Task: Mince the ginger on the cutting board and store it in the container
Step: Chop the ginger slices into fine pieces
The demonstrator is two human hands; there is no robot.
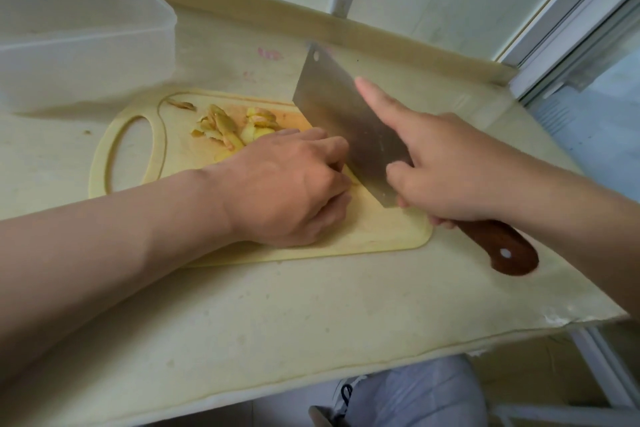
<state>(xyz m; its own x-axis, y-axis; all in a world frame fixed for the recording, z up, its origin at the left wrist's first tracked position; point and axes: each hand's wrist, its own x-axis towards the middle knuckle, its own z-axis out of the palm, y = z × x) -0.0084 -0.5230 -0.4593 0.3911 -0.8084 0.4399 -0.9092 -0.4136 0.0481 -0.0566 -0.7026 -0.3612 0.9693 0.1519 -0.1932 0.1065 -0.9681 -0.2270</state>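
A pale yellow cutting board [381, 232] lies on the counter with a pile of yellow ginger slices [228, 128] on its far part. My left hand [287, 184] sits on the board with fingers curled down over ginger next to the blade; what it holds is hidden. My right hand [446, 166] grips the brown wooden handle of a steel cleaver [346, 114], index finger stretched along the blade's side. The blade's edge is down at the board beside my left fingers. A translucent white container [79, 45] stands at the far left.
The cream counter [311, 315] ends in a front edge at the bottom and a raised lip against the wall at the back. A window frame [571, 28] rises on the right. One ginger scrap [181, 104] lies near the board's oval handle hole.
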